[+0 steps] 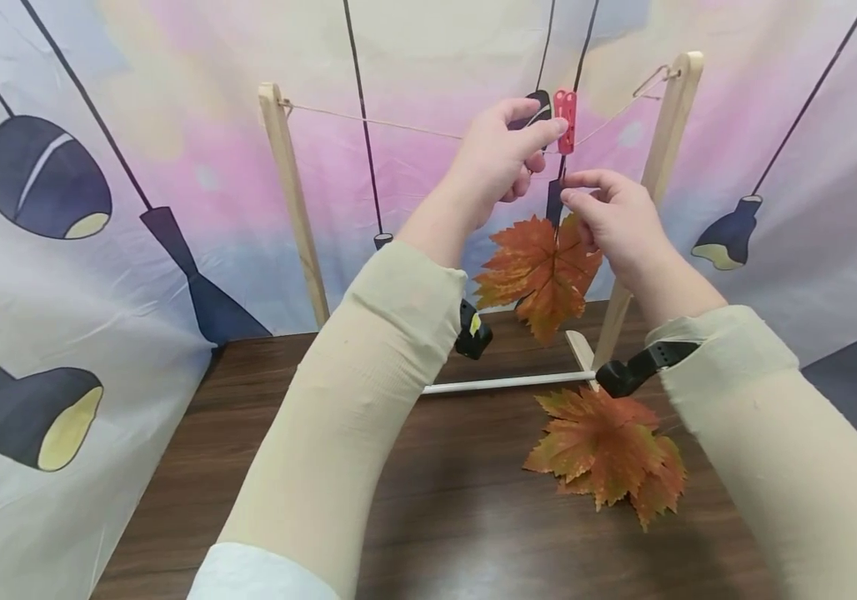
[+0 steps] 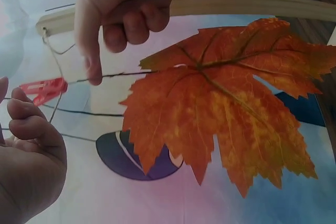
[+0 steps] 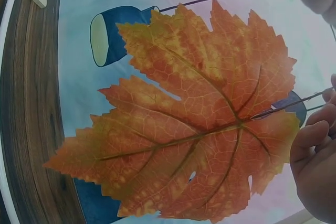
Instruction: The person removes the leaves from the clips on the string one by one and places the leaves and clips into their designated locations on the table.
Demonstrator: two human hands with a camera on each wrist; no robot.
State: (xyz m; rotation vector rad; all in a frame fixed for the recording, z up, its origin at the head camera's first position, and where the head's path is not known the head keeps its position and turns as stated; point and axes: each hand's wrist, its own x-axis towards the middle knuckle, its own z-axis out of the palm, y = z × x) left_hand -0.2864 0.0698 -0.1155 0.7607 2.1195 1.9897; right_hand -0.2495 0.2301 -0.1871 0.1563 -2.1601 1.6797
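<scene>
A red clothespin (image 1: 565, 123) sits on the twine (image 1: 398, 126), its handle ends spread apart. My left hand (image 1: 499, 150) is beside it, thumb tip against or very near the clip and fingers loosely bent. Below the clip hangs an orange artificial maple leaf (image 1: 544, 271), its thin stem reaching up to the clip's mouth in the left wrist view. My right hand (image 1: 619, 221) has thumb and index fingertip at that stem, seemingly pinching it; the exact contact is partly hidden. The leaf blade (image 3: 210, 124) spreads out beside the right hand in the right wrist view.
Two wooden posts, a left post (image 1: 295, 200) and a right post (image 1: 664, 142), carry the twine. A white rod (image 1: 507, 383) runs low between them. More maple leaves (image 1: 608, 450) lie on the brown table (image 1: 428, 517). A printed cloth (image 1: 196, 167) hangs behind.
</scene>
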